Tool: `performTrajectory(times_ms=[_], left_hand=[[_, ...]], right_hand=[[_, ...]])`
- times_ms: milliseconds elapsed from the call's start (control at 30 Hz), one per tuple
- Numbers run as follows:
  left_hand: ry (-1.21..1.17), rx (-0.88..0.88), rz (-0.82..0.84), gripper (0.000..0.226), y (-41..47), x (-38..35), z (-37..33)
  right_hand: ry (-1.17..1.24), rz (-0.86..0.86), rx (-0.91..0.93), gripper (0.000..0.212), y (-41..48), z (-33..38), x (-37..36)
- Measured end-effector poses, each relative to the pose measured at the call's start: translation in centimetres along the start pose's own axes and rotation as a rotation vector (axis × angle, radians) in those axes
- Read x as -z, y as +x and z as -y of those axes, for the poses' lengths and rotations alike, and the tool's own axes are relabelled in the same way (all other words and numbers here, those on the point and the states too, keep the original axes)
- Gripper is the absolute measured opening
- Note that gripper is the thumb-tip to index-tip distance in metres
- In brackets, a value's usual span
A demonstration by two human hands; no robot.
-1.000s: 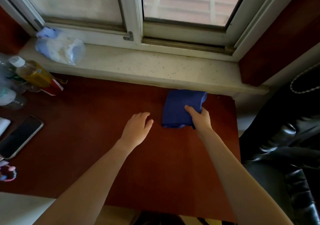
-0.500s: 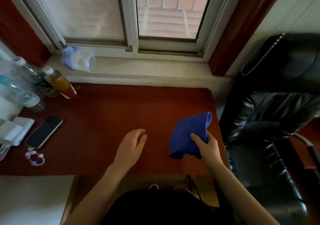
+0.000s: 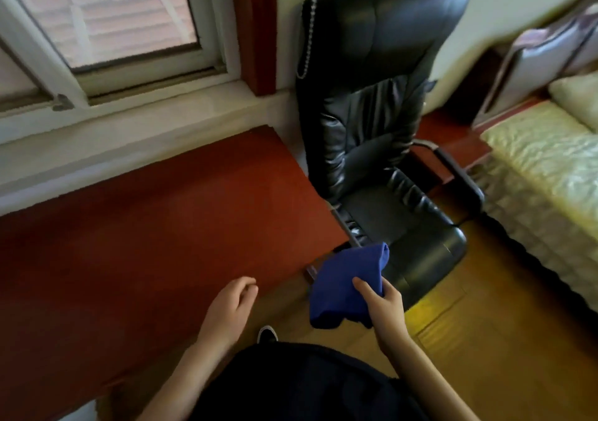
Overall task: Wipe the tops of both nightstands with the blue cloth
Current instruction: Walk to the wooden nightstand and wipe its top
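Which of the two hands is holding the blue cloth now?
The right hand holds the blue cloth, lifted off the red-brown top. The left hand is empty, its fingers loosely curled.

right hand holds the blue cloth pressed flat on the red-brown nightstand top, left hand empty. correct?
Not quite. In the head view the right hand holds the blue cloth lifted off the red-brown nightstand top, hanging past its edge in front of the black chair. The left hand is empty, as you said.
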State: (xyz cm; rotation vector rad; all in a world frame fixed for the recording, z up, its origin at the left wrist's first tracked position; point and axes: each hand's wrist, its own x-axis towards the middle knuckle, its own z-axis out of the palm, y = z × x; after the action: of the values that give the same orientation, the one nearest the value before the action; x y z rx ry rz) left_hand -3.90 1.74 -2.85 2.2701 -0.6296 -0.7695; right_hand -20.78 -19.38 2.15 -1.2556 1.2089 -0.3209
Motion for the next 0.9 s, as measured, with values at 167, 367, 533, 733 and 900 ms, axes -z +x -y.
performTrajectory(times_ms=[167, 367, 533, 733, 900], left_hand=[[0.099, -0.236, 0.133, 0.037, 2.7, -3.1, -7.4], [0.159, -0.430, 0.292, 0.030, -0.7, -13.7, -14.5], [0.218, -0.498, 0.537, 0.028, -8.2, -25.0, -18.6], [0.309, -0.598, 0.727, 0.028, -14.6, -33.6, -23.3], [0.338, -0.635, 0.680, 0.027, -13.9, -36.3, -27.7]], right_hand=[[0.134, -0.195, 0.066, 0.015, -3.2, -1.4, 8.5], [0.277, -0.442, 0.050, 0.012, -9.8, -8.1, 20.1], [0.386, -0.625, -0.059, 0.009, -16.4, -15.9, 29.1], [0.505, -0.795, -0.130, 0.009, -21.2, -21.6, 36.6], [0.580, -0.844, -0.124, 0.009, -20.4, -21.9, 40.9]])
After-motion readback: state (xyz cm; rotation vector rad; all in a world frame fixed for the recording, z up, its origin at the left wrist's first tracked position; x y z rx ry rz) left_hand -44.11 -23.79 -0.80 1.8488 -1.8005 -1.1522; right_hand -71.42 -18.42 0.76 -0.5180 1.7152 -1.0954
